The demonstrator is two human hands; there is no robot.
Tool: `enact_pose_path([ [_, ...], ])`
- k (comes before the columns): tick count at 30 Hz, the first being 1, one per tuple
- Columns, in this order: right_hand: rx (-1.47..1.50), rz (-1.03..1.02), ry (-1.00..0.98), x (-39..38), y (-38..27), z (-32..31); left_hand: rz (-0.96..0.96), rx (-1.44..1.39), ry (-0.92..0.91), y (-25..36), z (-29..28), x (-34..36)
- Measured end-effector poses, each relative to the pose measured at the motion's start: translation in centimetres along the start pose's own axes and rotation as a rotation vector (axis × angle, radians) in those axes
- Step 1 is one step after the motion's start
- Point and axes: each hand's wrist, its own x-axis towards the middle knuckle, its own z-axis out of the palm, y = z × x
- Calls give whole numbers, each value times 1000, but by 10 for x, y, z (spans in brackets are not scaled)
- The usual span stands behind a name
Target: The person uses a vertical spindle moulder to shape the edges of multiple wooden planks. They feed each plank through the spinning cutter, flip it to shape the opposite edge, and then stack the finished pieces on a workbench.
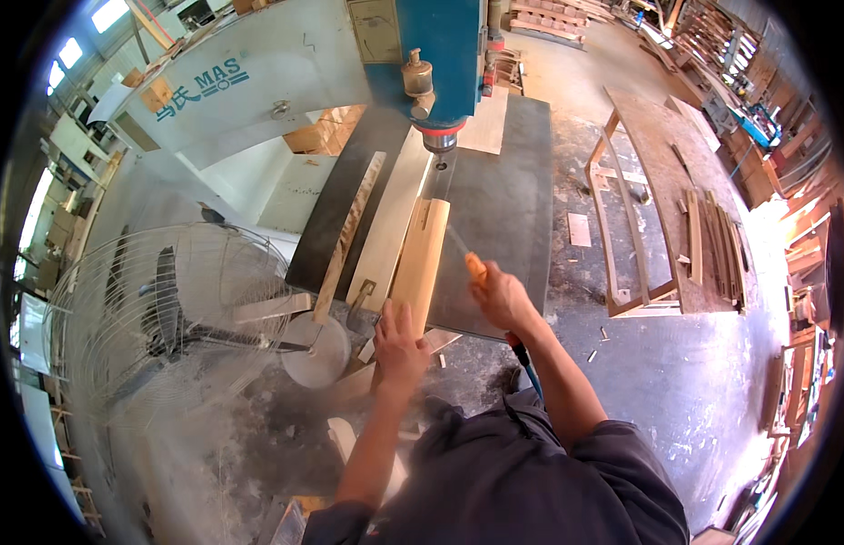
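Note:
My right hand (502,295) grips an orange-handled tool (476,267) whose thin metal tip points up-left toward a long, smooth wooden piece (420,254) with a slot near its far end. A dark blue hose (527,363) hangs below that hand. My left hand (401,343) lies on the near end of the wooden piece, fingers wrapped over it. Beside it, a paler board (390,218) lies along the dark machine table (503,218), with a metal fitting (365,295) near its near end. The spindle (440,136) of the machine stands above the far end.
A narrow wood strip (347,236) lies left on the table. A wire-caged fan (167,309) stands at the left. At the right, a work table (649,136) carries several wood strips (712,245). A white machine body (240,64) rises at the back, and wood stacks (549,20) stand behind.

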Motion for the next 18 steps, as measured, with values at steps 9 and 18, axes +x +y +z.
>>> enact_pose_path([
  [9,45,-97,-203,-37,67,-67,35,133,33,22,5,6],
  [18,230,-143,-371,-89,125,-113,-43,78,95,57,21,26],
])
